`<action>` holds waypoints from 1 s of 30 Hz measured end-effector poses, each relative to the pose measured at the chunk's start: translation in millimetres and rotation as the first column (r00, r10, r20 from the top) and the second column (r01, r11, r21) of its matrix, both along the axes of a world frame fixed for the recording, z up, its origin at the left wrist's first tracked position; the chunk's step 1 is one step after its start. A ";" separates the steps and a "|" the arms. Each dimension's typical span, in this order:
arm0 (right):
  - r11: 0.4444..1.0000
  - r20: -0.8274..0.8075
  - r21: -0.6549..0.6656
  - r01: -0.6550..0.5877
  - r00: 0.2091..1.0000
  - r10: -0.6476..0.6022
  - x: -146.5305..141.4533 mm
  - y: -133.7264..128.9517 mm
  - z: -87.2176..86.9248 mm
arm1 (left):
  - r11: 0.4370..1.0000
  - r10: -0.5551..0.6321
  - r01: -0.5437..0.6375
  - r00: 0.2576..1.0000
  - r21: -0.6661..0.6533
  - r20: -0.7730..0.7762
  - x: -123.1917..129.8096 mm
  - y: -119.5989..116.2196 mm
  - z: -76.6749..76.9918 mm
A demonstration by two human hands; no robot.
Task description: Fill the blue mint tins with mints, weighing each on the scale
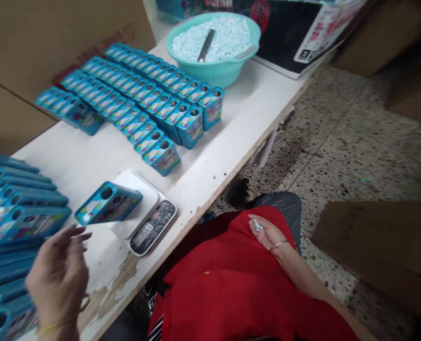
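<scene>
A blue printed box (109,201) with a round hole in its top stands on a white digital scale (153,227), whose lit display is too blurred to read surely. My left hand (59,274) is just in front of the box, fingers loosely bent and apart, with nothing seen in it. Close by its left side are stacked blue boxes (29,220). Over my lap, against the red garment, my right hand (265,232) is cupped palm up, fingers curled around a few small pale-blue pellets (257,226).
Long rows of blue boxes (160,154) with round holes stand across the white table (210,161). Behind them, a turquoise basin (214,71) is full of pale pellets, with a dark flat tool (206,46) on top. Cardboard cartons (54,42) border the table.
</scene>
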State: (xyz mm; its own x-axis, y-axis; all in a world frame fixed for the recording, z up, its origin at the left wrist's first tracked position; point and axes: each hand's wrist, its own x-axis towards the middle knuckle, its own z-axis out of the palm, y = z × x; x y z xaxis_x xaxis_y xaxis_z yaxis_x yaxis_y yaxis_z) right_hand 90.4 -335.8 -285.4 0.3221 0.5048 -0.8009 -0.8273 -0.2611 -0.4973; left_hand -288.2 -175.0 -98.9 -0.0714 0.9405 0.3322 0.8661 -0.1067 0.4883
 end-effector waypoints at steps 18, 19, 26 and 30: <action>0.809 0.094 0.111 -0.576 0.817 0.569 -40.2 48.5 111.0 | 0.993 -0.106 0.113 0.980 -0.035 0.170 -4.4 -18.3 -9.1; 0.744 0.148 0.156 -0.649 0.760 0.633 -47.4 62.4 131.3 | 0.993 -0.105 0.112 0.979 -0.030 0.175 -4.4 -18.2 -9.2; 0.194 0.670 0.160 -0.968 0.251 0.698 -115.6 178.5 241.2 | 0.995 -0.101 0.099 0.974 0.020 0.202 -5.7 -28.5 -7.8; -0.001 0.895 -0.075 -0.997 -0.068 0.440 -151.5 221.9 260.7 | 0.997 -0.065 0.056 0.976 0.045 0.210 -12.1 -39.6 -13.6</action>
